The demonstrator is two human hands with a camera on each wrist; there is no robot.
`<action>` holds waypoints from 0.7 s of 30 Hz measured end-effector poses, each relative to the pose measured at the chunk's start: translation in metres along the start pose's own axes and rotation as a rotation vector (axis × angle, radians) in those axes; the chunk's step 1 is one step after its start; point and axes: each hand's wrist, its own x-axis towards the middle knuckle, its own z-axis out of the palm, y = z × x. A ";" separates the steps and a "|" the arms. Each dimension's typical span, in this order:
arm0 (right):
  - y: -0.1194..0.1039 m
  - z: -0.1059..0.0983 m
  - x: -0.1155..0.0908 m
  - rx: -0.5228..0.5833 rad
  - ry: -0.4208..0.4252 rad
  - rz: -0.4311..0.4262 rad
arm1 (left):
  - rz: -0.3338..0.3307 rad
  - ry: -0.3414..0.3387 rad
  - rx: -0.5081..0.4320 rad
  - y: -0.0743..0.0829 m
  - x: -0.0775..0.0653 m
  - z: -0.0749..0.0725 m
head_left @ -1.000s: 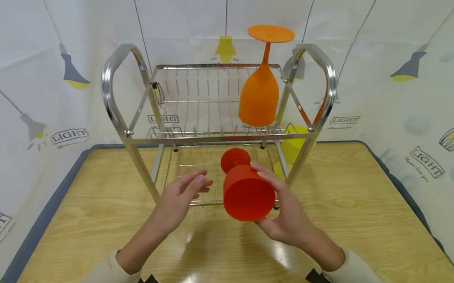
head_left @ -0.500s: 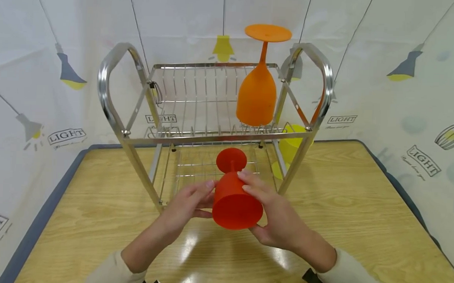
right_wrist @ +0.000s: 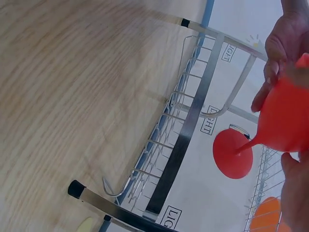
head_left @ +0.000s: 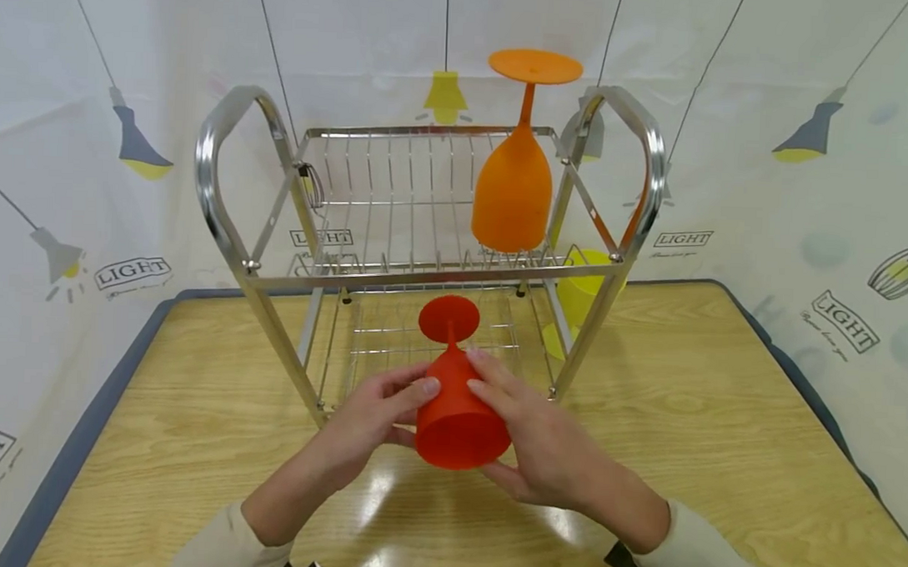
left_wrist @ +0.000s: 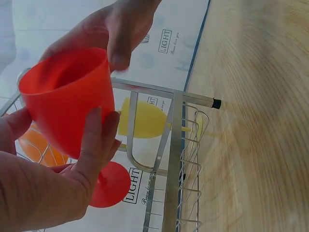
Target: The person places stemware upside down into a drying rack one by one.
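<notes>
In the head view both hands hold a red plastic goblet [head_left: 453, 409] before the rack, its mouth tilted toward me and its foot pointing away. My left hand [head_left: 370, 418] grips the bowl from the left, thumb on top, other fingers partly hidden behind. From the right, my right hand [head_left: 546, 437] holds the bowl, fingers near the stem and thumb low by the rim. The left wrist view shows the red goblet [left_wrist: 67, 116] with left fingers along its side. In the right wrist view, the goblet's foot [right_wrist: 233, 153] shows against the wall covering.
A two-tier metal dish rack [head_left: 424, 277] stands on the wooden table [head_left: 720, 410]. An orange goblet [head_left: 513, 194] rests upside down on its upper tier, at the right. Behind the rack's right leg is a yellow goblet [head_left: 577, 296]. A printed covering [head_left: 764, 228] hangs behind.
The red goblet has moved left and slightly toward me in the right hand. The left hand, free a second ago, has come to its left side and taken hold.
</notes>
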 end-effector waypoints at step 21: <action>-0.014 -0.002 -0.008 0.526 -0.091 0.402 | 0.009 0.077 0.094 -0.008 -0.001 0.013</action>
